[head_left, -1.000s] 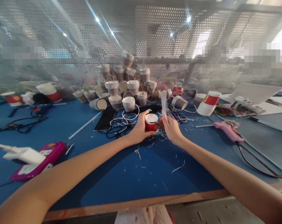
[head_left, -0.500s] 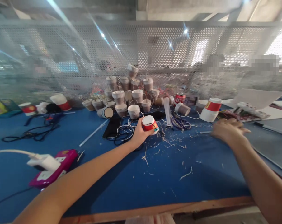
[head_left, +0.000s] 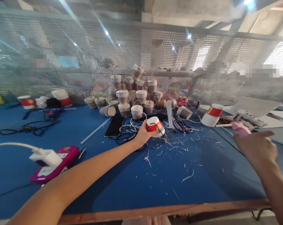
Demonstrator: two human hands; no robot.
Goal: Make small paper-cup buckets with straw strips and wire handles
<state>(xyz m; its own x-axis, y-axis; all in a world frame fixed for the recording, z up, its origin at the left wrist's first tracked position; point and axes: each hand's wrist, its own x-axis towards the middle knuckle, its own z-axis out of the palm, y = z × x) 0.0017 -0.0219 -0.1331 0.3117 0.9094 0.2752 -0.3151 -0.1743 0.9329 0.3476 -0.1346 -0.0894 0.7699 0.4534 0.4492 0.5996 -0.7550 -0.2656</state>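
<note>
My left hand (head_left: 143, 134) is closed around a red-and-white paper cup (head_left: 153, 124), which is held bottom up above the table with a dark cord across its side. At the right, my right hand (head_left: 256, 145) is blurred and grips what looks like a pink glue gun (head_left: 241, 128). A thin pale rod points left from the pink tool; its rear part is hidden by the fingers. Just left of it, a red-and-white cup (head_left: 212, 115) sits upside down on the table.
Behind my left hand stand piled small buckets (head_left: 136, 112) with string handles. Around them lie a black phone (head_left: 113, 126), tangled cables, purple-handled scissors (head_left: 181, 126), clear glue sticks (head_left: 170, 115) and a Coke can (head_left: 181, 102). A magenta power strip (head_left: 68, 153) is at left; pale scraps litter the blue table (head_left: 132, 184).
My right hand has moved right and toward me, and the pink tool now shows at its fingers. The cup in my left hand has tilted slightly.
</note>
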